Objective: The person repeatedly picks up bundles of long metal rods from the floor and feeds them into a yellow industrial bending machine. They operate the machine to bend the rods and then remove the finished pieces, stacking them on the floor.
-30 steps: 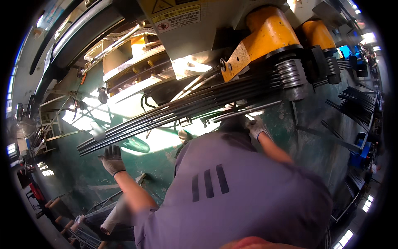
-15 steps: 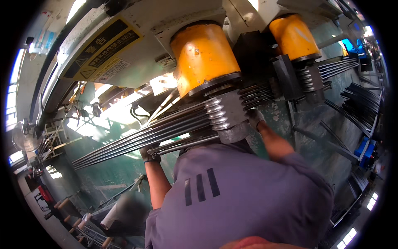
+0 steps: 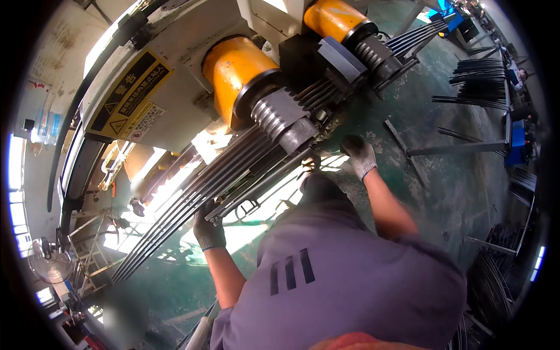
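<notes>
A long stack of dark steel spring leaves (image 3: 192, 204) runs diagonally from lower left to upper right through a big press. The press has two yellow cylinders (image 3: 233, 73) and ribbed grey rollers (image 3: 274, 114) clamped on the stack. My left hand (image 3: 209, 230), in a dark glove, grips the stack's lower edge just left of the rollers. My right hand (image 3: 357, 153), in a grey glove, has its fingers curled against the underside of the stack right of the rollers. My grey-shirted torso (image 3: 338, 280) fills the lower middle and hides what lies under it.
A yellow and black warning plate (image 3: 125, 96) sits on the white machine housing. More bundles of steel leaves (image 3: 478, 79) lie on racks at the right above the green floor (image 3: 443, 186). A flat bar (image 3: 399, 137) lies on the floor. A fan (image 3: 49, 262) stands far left.
My view has swung closer over the press. Both hands have stayed on the stack, the left one now nearer the rollers, the right one further to the right of them.
</notes>
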`<state>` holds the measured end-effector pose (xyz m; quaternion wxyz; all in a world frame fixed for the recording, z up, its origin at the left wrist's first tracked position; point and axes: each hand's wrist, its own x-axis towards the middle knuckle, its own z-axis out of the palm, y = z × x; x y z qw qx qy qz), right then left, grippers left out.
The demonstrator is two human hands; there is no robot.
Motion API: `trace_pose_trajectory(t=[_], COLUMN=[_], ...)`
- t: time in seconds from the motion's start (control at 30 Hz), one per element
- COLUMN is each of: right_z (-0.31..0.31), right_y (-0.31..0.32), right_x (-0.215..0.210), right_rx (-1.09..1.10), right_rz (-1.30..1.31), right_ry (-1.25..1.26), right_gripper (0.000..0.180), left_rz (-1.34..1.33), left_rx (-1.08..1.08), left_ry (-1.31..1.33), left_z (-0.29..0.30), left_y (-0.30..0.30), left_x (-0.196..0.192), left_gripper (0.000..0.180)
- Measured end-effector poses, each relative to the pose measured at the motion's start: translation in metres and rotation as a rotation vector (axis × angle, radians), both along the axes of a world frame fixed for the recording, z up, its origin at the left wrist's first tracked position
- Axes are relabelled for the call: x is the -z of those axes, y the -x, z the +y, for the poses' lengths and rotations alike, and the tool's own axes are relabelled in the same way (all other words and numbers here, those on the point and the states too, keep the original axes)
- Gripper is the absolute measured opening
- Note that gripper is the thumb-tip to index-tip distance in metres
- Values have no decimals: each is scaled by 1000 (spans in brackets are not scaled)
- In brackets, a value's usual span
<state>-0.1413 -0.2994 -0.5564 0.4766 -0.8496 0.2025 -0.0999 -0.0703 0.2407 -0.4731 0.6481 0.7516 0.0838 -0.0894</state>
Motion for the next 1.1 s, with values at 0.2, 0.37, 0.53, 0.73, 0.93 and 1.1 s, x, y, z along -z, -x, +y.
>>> trace_pose_trajectory(t=[0.2,0.37,0.53,0.73,0.93,1.1], right_z=[49,49,36,29,22,16], right_y=[-49,-79,-89,-94,-105,-110], right_x=[-144,-168,-170,-185,-186,-195], right_rx=[335,377,415,383,422,434], right_rz=[-301,-468,-564,-455,-516,-511], right_ry=[-328,-448,-554,-419,-663,-681], right_gripper=[40,46,47,44,46,47], left_rz=[-169,-63,-359,-529,-673,-782], left_rx=[27,-17,-42,40,-369,-429], left_ry=[-795,-1087,-1093,-163,-744,-480], left_z=[-26,-39,-29,-7,-18,-62], left_y=[11,16,23,21,-18,-49], left_x=[-100,-145,-147,-129,-188,-271], left_gripper=[26,28,32,34,33,36])
